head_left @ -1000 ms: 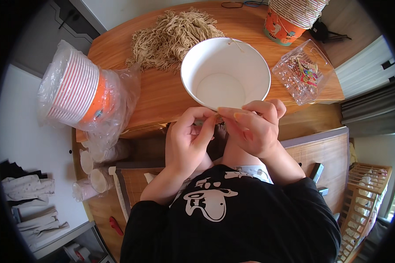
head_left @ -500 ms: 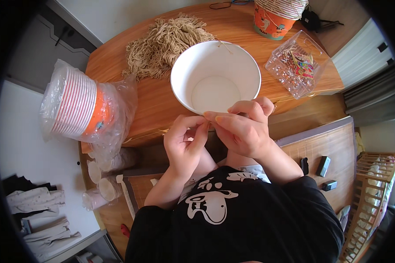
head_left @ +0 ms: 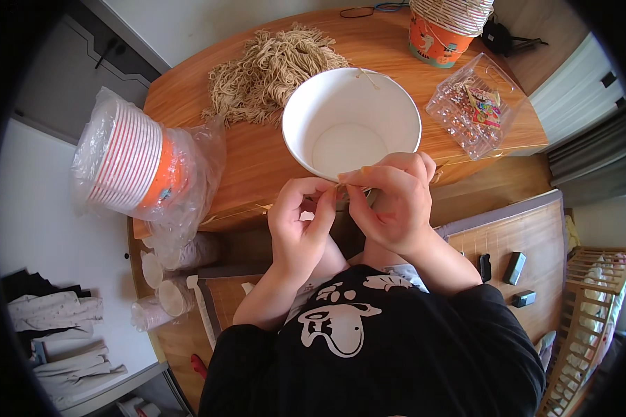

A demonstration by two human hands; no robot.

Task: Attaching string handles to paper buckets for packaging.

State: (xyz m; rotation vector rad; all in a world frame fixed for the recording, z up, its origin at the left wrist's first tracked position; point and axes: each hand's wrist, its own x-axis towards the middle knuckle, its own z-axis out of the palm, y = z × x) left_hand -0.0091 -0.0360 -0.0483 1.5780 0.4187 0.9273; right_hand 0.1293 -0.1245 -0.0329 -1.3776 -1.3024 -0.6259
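A white paper bucket (head_left: 348, 108) stands on the wooden table with its open mouth toward me. A short piece of twine (head_left: 373, 82) hangs over its far rim. At the near rim, the fingertips of my left hand (head_left: 300, 222) and right hand (head_left: 400, 201) almost meet. Both hands are closed in a pinch on a thin piece of twine (head_left: 341, 186), mostly covered by the fingers. Behind the bucket, to the left, lies a loose heap of beige twine (head_left: 275, 73).
Stacked orange buckets in clear plastic (head_left: 129, 160) stand at the table's left edge. At the far right are another orange bucket stack (head_left: 438, 42) and a clear box of small beads (head_left: 466, 118). Wrapped stacks (head_left: 176, 297) lie on the floor at left.
The view has shifted slightly, so the table things appear a little farther right. My fingertips have parted a little at the near rim, and the twine between them shows more.
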